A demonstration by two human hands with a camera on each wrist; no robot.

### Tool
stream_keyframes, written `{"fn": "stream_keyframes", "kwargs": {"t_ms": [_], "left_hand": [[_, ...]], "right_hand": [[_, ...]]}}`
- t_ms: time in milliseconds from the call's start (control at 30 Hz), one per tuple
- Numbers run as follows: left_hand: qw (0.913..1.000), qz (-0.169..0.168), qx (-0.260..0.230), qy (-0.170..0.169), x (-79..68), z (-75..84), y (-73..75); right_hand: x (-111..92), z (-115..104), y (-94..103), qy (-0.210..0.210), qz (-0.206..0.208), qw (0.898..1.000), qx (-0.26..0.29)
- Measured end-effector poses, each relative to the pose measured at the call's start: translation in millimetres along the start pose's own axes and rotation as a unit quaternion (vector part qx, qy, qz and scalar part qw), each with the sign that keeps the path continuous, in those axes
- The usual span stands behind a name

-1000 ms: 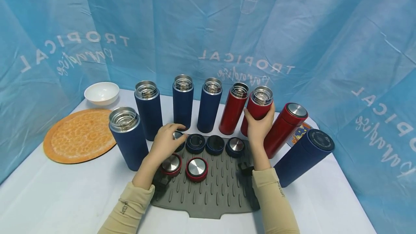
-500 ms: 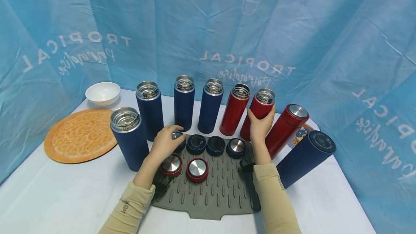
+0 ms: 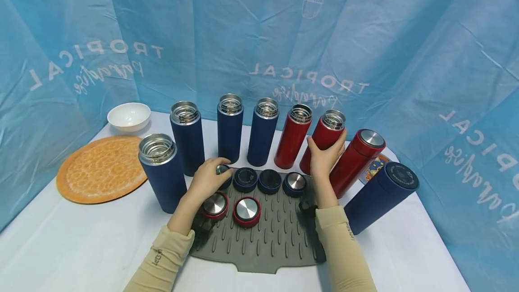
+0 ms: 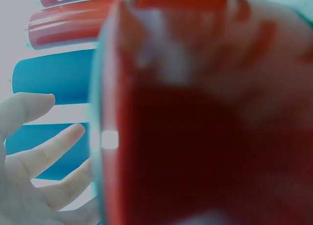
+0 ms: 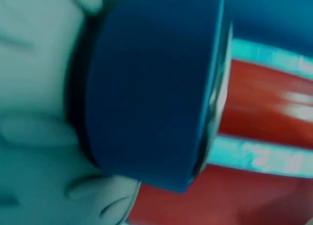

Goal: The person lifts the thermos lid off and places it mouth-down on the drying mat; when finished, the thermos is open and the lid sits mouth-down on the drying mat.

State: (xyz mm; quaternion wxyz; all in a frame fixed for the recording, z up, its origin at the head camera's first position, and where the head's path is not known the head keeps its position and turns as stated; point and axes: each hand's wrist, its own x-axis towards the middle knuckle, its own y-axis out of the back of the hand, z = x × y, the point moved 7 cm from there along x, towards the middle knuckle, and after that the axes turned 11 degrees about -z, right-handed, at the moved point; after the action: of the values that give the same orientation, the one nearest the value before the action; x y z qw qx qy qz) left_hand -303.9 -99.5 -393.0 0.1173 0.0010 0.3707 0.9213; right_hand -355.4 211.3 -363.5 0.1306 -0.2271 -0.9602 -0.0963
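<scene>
My right hand grips an uncapped red thermos bottle, thumb on its left side and fingers on its right. The bottle stands behind the dark grey mat. In the right wrist view, a blue lid fills the middle, and red bottles show behind it. My left hand lies over the mat's back left corner, beside a blue lid. Its fingers look spread and relaxed in the left wrist view, where a blurred red lid hides much. Whether they touch the blue lid is unclear.
An uncapped red bottle and several uncapped blue bottles stand in an arc to the left. A capped red bottle and a capped blue bottle stand right. Two red lids lie on the mat. A white bowl is back left.
The red bottle in my right hand has shifted slightly to the right and stands more upright. My left hand has stayed beside the blue lid.
</scene>
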Motion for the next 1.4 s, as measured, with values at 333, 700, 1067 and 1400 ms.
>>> {"fn": "stream_keyframes", "kwargs": {"t_ms": [333, 700, 1067, 1400], "left_hand": [[0.9999, -0.007, 0.01, -0.004, -0.8, 1.7, -0.8], [0.9997, -0.015, 0.018, -0.005, -1.2, 2.8, 0.4], [0.9997, -0.016, 0.019, -0.007, -1.7, 2.7, -0.8], [0.9997, -0.021, 0.014, -0.002, 0.4, 1.5, -4.0]], "right_hand": [[-47, -70, 17.1, 0.263, 0.105, 0.954, -0.094], [-37, -46, 54.9, 0.154, 0.177, 0.966, -0.106], [-30, 12, 64.0, -0.04, 0.171, 0.981, 0.086], [-30, 26, 68.1, -0.056, 0.186, 0.979, 0.059]]}}
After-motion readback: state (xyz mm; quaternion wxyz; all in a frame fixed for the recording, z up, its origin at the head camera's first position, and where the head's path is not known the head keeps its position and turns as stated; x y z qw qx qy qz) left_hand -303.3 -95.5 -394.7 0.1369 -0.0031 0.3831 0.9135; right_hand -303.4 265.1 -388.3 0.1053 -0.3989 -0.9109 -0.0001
